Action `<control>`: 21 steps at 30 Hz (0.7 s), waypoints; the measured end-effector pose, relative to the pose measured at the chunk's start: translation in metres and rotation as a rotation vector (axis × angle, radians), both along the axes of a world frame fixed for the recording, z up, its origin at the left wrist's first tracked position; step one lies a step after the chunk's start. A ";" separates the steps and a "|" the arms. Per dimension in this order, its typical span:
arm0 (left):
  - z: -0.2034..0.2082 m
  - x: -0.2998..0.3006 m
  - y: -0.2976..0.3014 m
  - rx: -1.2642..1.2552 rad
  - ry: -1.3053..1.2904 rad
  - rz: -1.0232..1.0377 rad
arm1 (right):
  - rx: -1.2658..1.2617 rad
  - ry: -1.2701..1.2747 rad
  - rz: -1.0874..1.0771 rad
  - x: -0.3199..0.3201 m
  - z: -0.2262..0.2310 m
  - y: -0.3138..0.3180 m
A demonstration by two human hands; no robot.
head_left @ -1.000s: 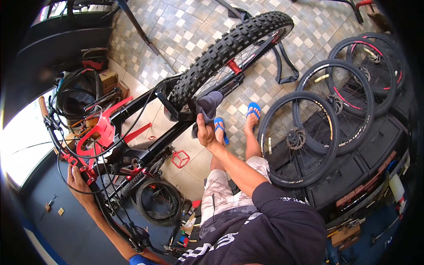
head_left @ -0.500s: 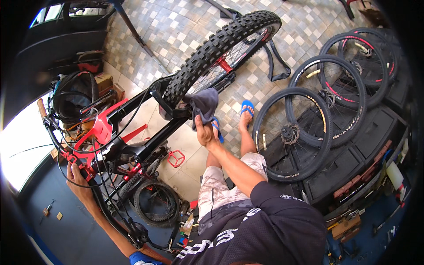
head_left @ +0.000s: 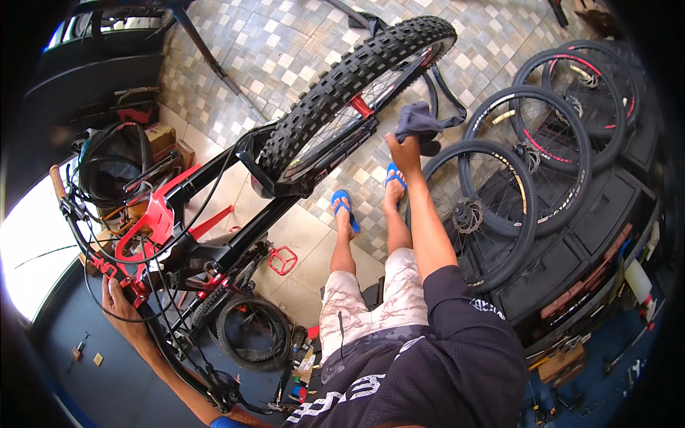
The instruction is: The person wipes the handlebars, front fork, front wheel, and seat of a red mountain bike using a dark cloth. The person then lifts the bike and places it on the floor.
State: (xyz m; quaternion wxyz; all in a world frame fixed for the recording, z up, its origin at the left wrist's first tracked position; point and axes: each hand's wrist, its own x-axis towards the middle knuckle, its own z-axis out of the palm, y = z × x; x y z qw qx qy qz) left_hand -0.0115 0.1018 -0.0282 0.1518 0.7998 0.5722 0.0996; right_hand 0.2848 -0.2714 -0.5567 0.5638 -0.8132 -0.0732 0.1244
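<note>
Clutches crumpled grey cloth in right hand, hiding part of grip among folds. Cannot tell grip of left hand at handlebar beside red stem, with far side hidden. Shows knobbed black tyre left of right hand; smooth, glossy fork leg between hands.

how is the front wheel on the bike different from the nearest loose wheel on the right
The front wheel is fitted in a black fork; the loose wheel is unmounted. The front wheel shows chunky tread, the loose wheel mostly its side. The front wheel has a red hub, the loose wheel a dark one with a rotor. Both are black-tyred and spoked.
</note>
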 end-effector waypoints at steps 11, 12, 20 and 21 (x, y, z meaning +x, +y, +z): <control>0.005 0.000 0.019 -0.081 -0.063 0.063 | -0.051 0.397 -0.045 0.001 -0.088 0.044; 0.008 -0.003 0.020 -0.113 -0.047 0.052 | 0.008 0.469 -0.061 0.005 -0.089 0.046; 0.008 0.004 0.008 -0.024 0.017 0.009 | 0.000 0.585 0.001 0.021 -0.099 0.047; 0.008 0.006 0.010 -0.040 -0.001 0.004 | -0.068 0.521 0.008 0.020 -0.099 0.045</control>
